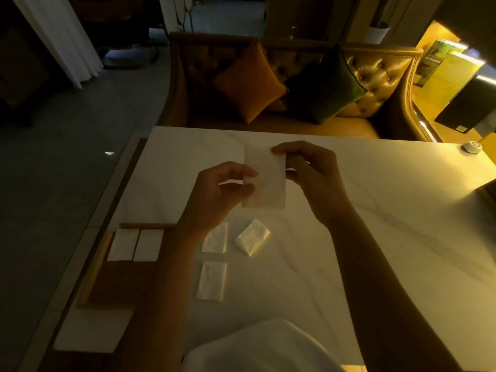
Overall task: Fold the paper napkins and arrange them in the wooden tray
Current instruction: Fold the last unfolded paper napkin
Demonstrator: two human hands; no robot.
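Observation:
A pale paper napkin hangs upright above the white marble table, pinched between both hands. My left hand grips its left edge; my right hand holds its upper right edge. Below them three napkins lie on the table: one near my left wrist, a tilted one to its right, and one closer to me. The wooden tray sits at the table's left edge, with two folded napkins side by side at its far end.
A white sheet lies just past the tray's near end. A small round white object rests at the table's far right corner. Behind the table is a tufted sofa with an orange cushion and a dark green one.

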